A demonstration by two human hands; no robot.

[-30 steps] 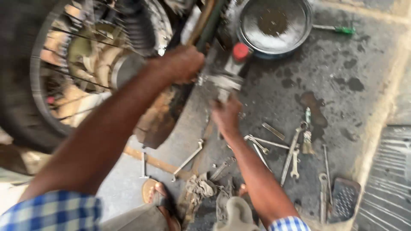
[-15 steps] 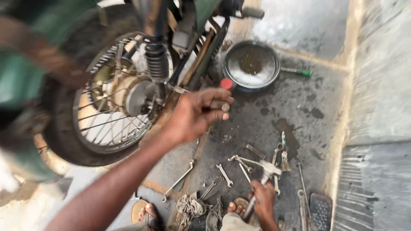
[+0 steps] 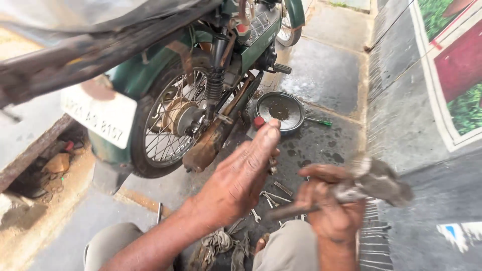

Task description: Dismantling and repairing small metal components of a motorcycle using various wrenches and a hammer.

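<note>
At 5 o'clock, nearest, the right hand [image 3: 331, 211] has its fingers closed around a grimy hammer [image 3: 371, 183]. Just at its 9 o'clock, the left hand [image 3: 241, 175] pinches a small metal part [image 3: 272, 165]. Below lie wrenches [image 3: 273, 198] on the floor; beyond, a round pan [image 3: 279, 110] beside the motorcycle's rear wheel [image 3: 170, 125].
</note>
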